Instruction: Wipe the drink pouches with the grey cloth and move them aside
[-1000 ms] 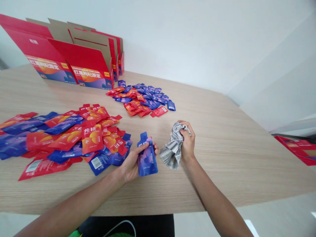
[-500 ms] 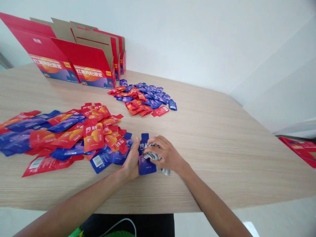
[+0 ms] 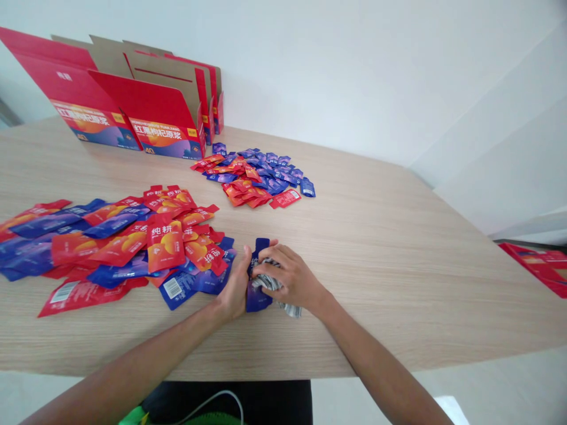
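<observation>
A blue pouch (image 3: 258, 303) with a narrow neck rests in my left hand (image 3: 235, 289), thumb along its left edge; the fingers behind it are mostly hidden. My right hand (image 3: 290, 280) is closed round a bunched grey-and-white striped cloth (image 3: 267, 281) and presses it on the pouch's front. The cloth covers much of the printed face, and one end of it hangs out below the hand. Just left of my left hand lies a large pile of red and blue pouches (image 3: 166, 244), some with barcodes facing up.
A second heap of red and blue pouches (image 3: 257, 175) lies farther back. Several opened red cardboard boxes (image 3: 167, 139) stand at the back left, by the white wall. Past the table's right edge, a red printed box (image 3: 538, 265) shows lower down.
My right hand has brought the cloth from the right onto the pouch, then shifted slightly left and down across it. The left hand keeps hold of the pouch, its thumb now at the edge.
</observation>
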